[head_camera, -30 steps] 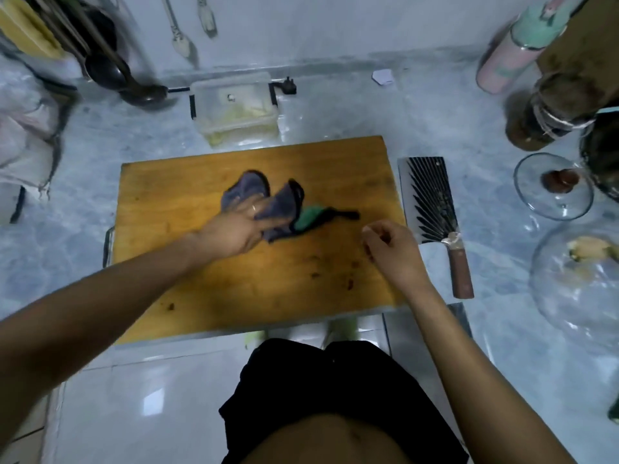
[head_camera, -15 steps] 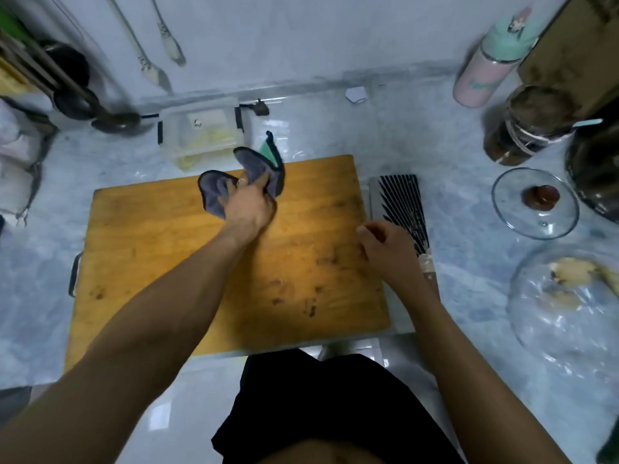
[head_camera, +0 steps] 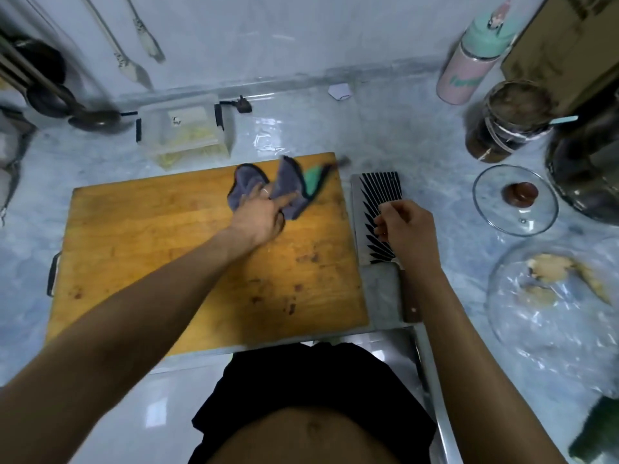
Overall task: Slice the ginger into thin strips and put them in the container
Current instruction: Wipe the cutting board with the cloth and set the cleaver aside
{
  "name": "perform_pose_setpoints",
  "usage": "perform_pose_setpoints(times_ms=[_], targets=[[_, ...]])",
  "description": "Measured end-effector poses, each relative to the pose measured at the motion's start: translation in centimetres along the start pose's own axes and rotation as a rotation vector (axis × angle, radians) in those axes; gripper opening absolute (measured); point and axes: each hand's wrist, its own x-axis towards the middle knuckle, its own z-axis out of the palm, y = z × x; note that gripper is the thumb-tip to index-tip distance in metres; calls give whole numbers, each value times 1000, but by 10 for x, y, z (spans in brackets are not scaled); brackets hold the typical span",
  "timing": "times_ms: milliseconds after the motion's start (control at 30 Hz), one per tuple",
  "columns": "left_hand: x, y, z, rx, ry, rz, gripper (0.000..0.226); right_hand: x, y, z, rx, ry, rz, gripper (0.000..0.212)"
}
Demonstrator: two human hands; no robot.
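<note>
Left hand (head_camera: 264, 212) presses the grey cloth (head_camera: 268, 189) flat-fingered on the cutting board (head_camera: 167, 249); right hand (head_camera: 407, 226), curled and empty, hovers over the cleaver (head_camera: 378, 202).

The near and left parts of the wooden cutting board (head_camera: 140, 249) are lying bare for a hand to pass, while a grey cloth (head_camera: 264, 189) is occupying its far right corner, the cleaver (head_camera: 378, 209) is lying just beside its right edge, and the container (head_camera: 186, 130) is standing just behind it.
</note>
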Motion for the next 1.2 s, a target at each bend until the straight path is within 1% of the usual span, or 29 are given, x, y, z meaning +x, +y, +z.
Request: perform_pose_setpoints(times_ms=[33, 67, 133, 200, 233, 267, 300, 333, 400, 433, 467, 500, 533, 567, 633, 667, 700, 733, 767, 867, 900, 967, 1000, 1033, 1067, 1133, 1167, 1200], targets=[[-2, 10, 0, -20, 4, -77, 55, -2, 0, 4, -4, -11, 0, 18], [-10, 23, 6, -25, 11, -45, 55, -5, 0, 9, -11, -23, -3, 18], [-44, 43, 20, -36, -17, 217, 52, -8, 1, 19, -27, -50, -14, 19], [-85, 33, 27, -25, -94, 484, 47, -8, 1, 30, -58, -79, -16, 21], [-99, 14, 24, 7, -113, 562, 45, -9, 1, 35, -78, -102, -18, 21], [-110, -10, 18, 32, -116, 563, 44, -11, 1, 42, -90, -133, -22, 20], [-120, -34, 13, 26, -104, 478, 43, -13, -1, 49, -93, -169, -27, 19], [-130, -60, 6, -11, -65, 313, 45, -17, -4, 56, -92, -204, -32, 19], [-151, -99, -6, -125, 94, -149, 49, -24, -9, 73, -78, -256, -31, 21], [-161, -105, -6, -149, 140, -376, 48, -27, -13, 82, -78, -279, -25, 22], [-171, -102, -2, -159, 137, -513, 49, -30, -18, 92, -88, -299, -22, 23], [-183, -95, 8, -186, 119, -537, 50, -33, -22, 103, -103, -319, -29, 24], [-198, -87, 20, -214, 126, -443, 50, -35, -27, 115, -114, -347, -44, 24], [-217, -81, 32, -222, 112, -286, 47, -39, -32, 128, -111, -376, -63, 25], [-261, -93, 42, -132, 27, 28, 42, -48, -43, 154, -120, -444, -85, 27], [-280, -112, 40, -92, 16, 96, 42, -54, -47, 168, -147, -481, -99, 28], [-293, -133, 37, -76, 31, 71, 41, -59, -52, 181, -165, -511, -107, 30], [-300, -151, 35, -114, 59, -32, 41, -63, -55, 187, -181, -527, -111, 30], [-315, -173, 29, -185, 120, -211, 44, -70, -60, 206, -197, -554, -127, 29], [-333, -201, 20, -418, 309, -699, 57, -87, -71, 242, -239, -618, -157, 27], [-339, -205, 19, -469, 375, -820, 57, -94, -75, 256, -263, -647, -160, 27], [-352, -213, 18, -516, 482, -975, 55, -106, -83, 279, -296, -694, -153, 27], [-359, -217, 21, -512, 500, -1032, 56, -111, -86, 290, -315, -706, -150, 26], [-367, -222, 26, -487, 480, -1074, 58, -115, -88, 301, -335, -714, -160, 26], [-373, -227, 35, -428, 426, -1083, 63, -119, -91, 312, -361, -719, -172, 26], [-381, -238, 57, -296, 278, -1021, 68, -127, -97, 334, -402, -731, -209, 29], [-384, -244, 66, -265, 231, -982, 67, -130, -100, 344, -424, -735, -227, 29], [-385, -253, 72, -256, 220, -935, 67, -133, -103, 354, -452, -737, -239, 28]])
